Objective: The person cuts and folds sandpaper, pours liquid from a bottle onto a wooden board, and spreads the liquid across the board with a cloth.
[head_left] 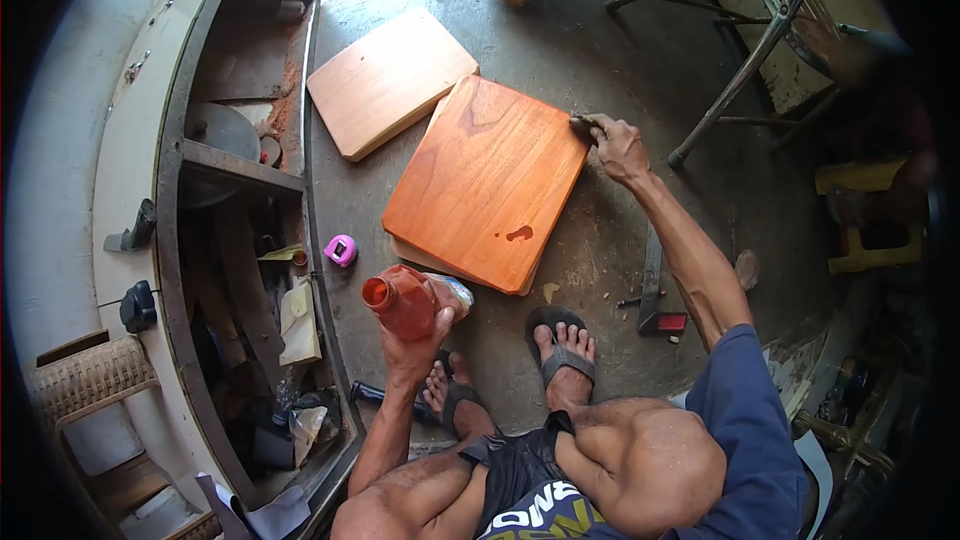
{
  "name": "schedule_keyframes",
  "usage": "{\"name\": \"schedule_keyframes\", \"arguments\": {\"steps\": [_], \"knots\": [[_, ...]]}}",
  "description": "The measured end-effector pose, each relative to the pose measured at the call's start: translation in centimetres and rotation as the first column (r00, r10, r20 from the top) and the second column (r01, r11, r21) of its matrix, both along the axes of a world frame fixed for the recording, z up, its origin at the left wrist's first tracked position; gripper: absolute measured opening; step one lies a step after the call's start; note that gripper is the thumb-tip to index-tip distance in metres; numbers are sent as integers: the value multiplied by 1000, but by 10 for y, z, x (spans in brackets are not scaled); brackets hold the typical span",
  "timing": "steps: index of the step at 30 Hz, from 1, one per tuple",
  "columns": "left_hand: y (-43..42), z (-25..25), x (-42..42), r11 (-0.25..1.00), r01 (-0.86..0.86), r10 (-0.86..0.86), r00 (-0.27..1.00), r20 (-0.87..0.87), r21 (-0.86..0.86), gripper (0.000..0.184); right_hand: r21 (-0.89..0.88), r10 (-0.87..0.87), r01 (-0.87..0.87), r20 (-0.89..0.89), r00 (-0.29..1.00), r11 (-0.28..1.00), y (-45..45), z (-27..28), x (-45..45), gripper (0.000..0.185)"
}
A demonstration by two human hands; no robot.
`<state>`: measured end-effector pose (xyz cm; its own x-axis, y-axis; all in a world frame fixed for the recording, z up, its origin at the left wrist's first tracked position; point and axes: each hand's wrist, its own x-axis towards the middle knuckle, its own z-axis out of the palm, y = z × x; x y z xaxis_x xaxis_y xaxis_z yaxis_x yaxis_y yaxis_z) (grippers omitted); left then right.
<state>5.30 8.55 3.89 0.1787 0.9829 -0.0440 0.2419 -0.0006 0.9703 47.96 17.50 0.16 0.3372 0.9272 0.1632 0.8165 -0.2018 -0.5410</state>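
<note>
My left hand (412, 348) is wrapped round a reddish plastic bottle (408, 302) with an uncapped mouth, tilted up toward me. At the far right corner of an orange-stained wooden board (480, 180), my right hand (622, 148) pinches a small dark pad (580, 126) against the edge. A wet, dark red puddle (519, 234) lies on the board's near part, with a small drop beside it. The stained board rests on another pale board, partly hidden beneath it. Behind it to the left lies a pale, unstained board (392, 80).
A pink tape measure (341, 250) sits on the floor to the left, by an open cabinet (240, 175) holding clutter. A try square (655, 290) lies at the right. A metal-legged chair (745, 60) stands at the back right, and a yellow stool (870, 250) nearer.
</note>
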Motion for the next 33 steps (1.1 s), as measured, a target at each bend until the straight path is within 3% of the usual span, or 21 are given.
{"name": "schedule_keyframes", "arguments": {"steps": [1, 2, 3, 4, 7, 9, 12, 14, 15, 16, 17, 18, 20, 21, 23, 24, 26, 28, 30, 33], "knots": [[-1, 3, 3, 1000, -2, 2, 1000, -1, -4, 64, 3, 30, -30, 13, 999, 1000, -7, -2, -8, 26], [-2, 5, 8, 1000, -24, 24, 999, 39, -3, 65, 130, 186, -183, -7, 983, 975, -17, -9, -18, 25], [-5, 7, 11, 999, -45, 46, 996, 78, -8, 66, 171, 249, -259, 81, 965, 951, -31, -6, -39, 27], [-7, 5, 10, 999, -45, 47, 996, 79, -19, 66, 114, 261, -266, 58, 964, 957, -50, 7, -63, 27], [-1, 5, 8, 999, 42, -41, 997, 63, -22, 62, 223, 438, -434, 33, 898, 873, -100, 13, -123, 36], [7, 17, 15, 995, 62, -41, 968, 248, -78, 56, 163, 487, -484, 22, 873, 860, -128, 5, -158, 37], [10, 16, 13, 1000, -11, 17, 979, 202, -29, 55, 157, 502, -489, -61, 863, 858, -139, 7, -183, 38], [20, 18, 10, 998, 20, -3, 967, 254, -65, 57, 306, 383, -323, -159, 910, 895, -127, 14, -170, 43], [18, 15, 4, 995, 28, -1, 961, 276, -96, 57, 353, 255, -206, -96, 962, 912, -116, 18, -151, 40], [16, 13, -2, 991, 36, 3, 955, 297, -127, 58, 274, 92, -67, -80, 993, 960, -108, 31, -135, 34], [16, -1, -9, 997, -6, 25, 973, 228, -81, 60, 88, -190, 200, -109, 976, 976, -107, 30, -118, 29], [21, -9, -10, 999, -40, 44, 985, 167, -24, 62, 111, -296, 309, -118, 948, 945, -105, 17, -97, 28], [25, 7, -1, 1000, -26, 25, 987, 156, 6, 63, 307, -355, 327, 41, 934, 894, -100, -13, -61, 27], [26, 11, 3, 999, -14, 10, 991, 134, 29, 64, 308, -350, 319, 48, 935, 896, -95, -18, -56, 27], [27, 8, 1, 999, -30, 35, 989, 142, -34, 64, 239, -305, 297, -5, 952, 924, -98, -31, -50, 26], [26, 7, -1, 996, -37, 49, 988, 144, -86, 63, 107, -335, 338, -44, 941, 935, -102, -29, -65, 27], [24, 10, 4, 997, -57, 62, 988, 140, -44, 61, 379, 100, -122, 76, 992, 917, -108, -15, -115, 36], [27, 16, 12, 997, -76, 75, 987, 145, 3, 59, 351, 190, -164, -42, 981, 922, -128, -19, -186, 38], [29, 23, 14, 995, 41, -12, 951, 310, -86, 57, 365, 223, -178, -85, 971, 914, -128, -18, -212, 38], [24, 4, 0, 995, -56, 72, 981, 182, -88, 55, 320, 301, -235, -177, 937, 918, -129, -13, -227, 38]]}}
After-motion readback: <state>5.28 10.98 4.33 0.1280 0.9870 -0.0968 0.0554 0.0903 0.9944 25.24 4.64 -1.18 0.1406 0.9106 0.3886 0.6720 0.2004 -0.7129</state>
